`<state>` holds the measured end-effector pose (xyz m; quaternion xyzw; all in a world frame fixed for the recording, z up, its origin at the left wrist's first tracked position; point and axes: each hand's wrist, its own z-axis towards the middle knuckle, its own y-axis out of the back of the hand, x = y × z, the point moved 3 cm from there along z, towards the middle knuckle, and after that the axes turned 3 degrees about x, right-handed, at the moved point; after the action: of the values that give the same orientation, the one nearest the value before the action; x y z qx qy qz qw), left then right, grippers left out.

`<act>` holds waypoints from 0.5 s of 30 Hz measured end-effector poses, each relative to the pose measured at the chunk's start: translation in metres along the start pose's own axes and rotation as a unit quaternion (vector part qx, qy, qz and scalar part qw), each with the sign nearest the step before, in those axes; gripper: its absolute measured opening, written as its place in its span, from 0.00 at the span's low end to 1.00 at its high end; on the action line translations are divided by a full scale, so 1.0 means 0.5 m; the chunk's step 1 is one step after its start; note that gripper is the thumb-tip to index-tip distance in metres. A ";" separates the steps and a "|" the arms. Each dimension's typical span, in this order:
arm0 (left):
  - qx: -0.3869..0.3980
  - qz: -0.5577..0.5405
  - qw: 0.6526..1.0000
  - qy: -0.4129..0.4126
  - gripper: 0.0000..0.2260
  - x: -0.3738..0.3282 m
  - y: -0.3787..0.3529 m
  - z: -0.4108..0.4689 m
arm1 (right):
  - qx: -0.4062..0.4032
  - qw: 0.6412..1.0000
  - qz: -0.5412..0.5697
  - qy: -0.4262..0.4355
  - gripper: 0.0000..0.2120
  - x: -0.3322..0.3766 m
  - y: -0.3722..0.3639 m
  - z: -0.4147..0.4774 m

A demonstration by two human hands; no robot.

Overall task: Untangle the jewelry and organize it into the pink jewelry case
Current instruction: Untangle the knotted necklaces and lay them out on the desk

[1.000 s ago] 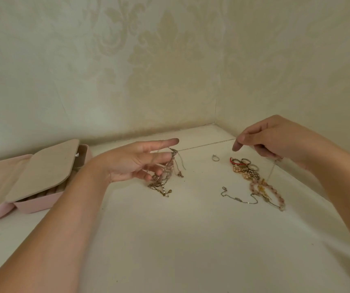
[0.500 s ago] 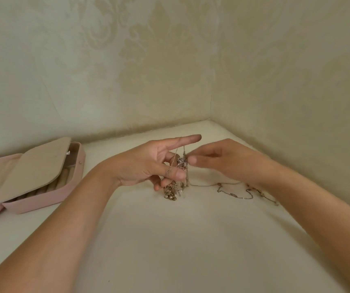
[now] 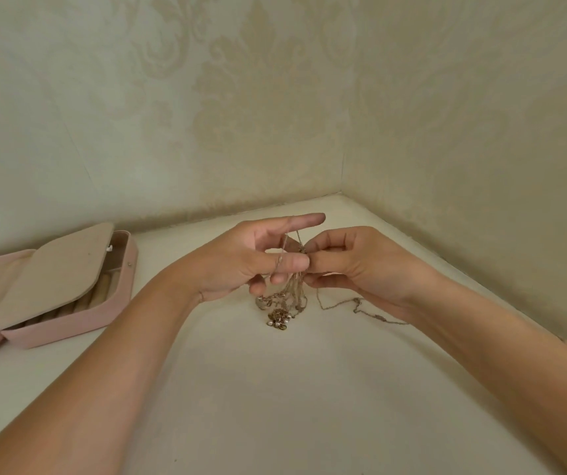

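Note:
A tangle of thin gold chains (image 3: pixel 287 299) hangs from my two hands, its lower end with small pearls resting on the white surface. My left hand (image 3: pixel 241 262) holds the chains looped over its fingers, index finger stretched out. My right hand (image 3: pixel 350 262) pinches the tangle near its top, right beside the left fingertips. One loose chain (image 3: pixel 344 305) trails right along the surface under my right wrist. The pink jewelry case (image 3: pixel 79 320) lies open at the left, its beige inner flap (image 3: pixel 52 272) raised over the ring rolls.
Two patterned cream walls meet in a corner (image 3: pixel 342 193) just behind my hands. The white surface (image 3: pixel 275 389) stretches toward me. Other jewelry seen earlier at the right is hidden behind my right arm.
My right hand has come left from the pile of rings and bracelets and taken hold of the tangle beside my left hand. The tangle now hangs more upright.

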<state>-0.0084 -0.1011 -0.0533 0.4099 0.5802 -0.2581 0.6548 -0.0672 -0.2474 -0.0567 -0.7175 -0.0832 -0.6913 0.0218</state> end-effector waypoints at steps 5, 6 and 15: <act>-0.036 0.006 0.999 0.002 0.27 -0.010 0.003 -0.005 | -0.010 1.000 -0.010 0.014 0.03 0.000 0.001 -0.002; -0.041 0.009 0.999 0.005 0.27 -0.012 0.003 -0.006 | -0.011 1.000 -0.009 0.018 0.03 0.000 0.000 -0.002; -0.055 0.001 0.998 -0.017 0.31 -0.013 -0.001 -0.006 | 0.069 0.996 0.051 0.014 0.06 0.014 0.006 -0.003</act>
<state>-0.0115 -0.0999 -0.0469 0.3692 0.5824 -0.2321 0.6860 -0.0680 -0.2498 -0.0496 -0.7078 -0.0933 -0.6919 0.1079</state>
